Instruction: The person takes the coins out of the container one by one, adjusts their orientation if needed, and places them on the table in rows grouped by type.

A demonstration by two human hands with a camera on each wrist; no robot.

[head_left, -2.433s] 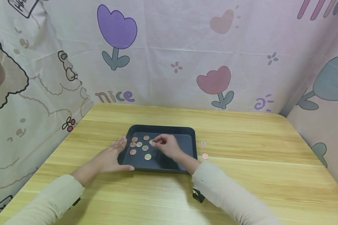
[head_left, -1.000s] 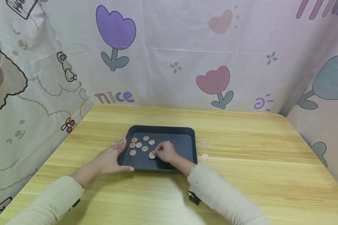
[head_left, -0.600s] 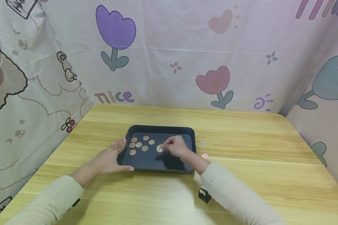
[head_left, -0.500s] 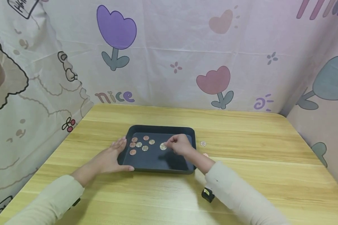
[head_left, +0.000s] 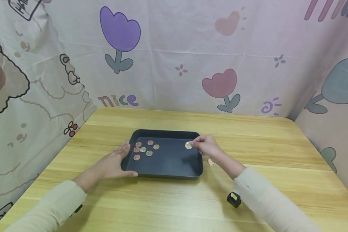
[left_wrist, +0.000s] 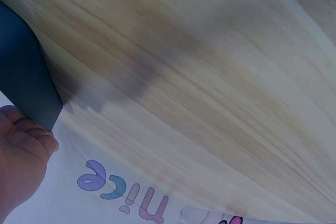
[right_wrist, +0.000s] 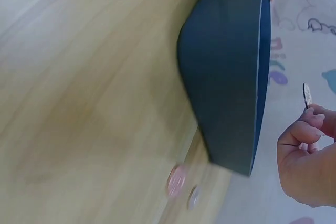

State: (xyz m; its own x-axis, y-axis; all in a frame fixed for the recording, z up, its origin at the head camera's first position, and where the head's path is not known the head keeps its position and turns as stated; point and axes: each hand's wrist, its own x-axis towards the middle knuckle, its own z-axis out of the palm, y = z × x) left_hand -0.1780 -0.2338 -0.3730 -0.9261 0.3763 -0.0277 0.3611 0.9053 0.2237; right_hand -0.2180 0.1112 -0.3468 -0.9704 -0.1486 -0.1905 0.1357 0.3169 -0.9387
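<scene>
Coin [head_left: 188, 145] shifted over right end of tray [head_left: 168, 162], face toward wearer, right hand [head_left: 207, 146] pinching it. Left hand [head_left: 111, 165] spread against left end. Tray lengthwise left-right.

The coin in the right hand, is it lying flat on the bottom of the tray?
No, the right wrist view shows the right hand pinching the coin higher than the tray's rim.

Tray [left_wrist: 25, 61] cropped in left wrist view, copper coin [head_left: 210, 162] partly hidden
</scene>
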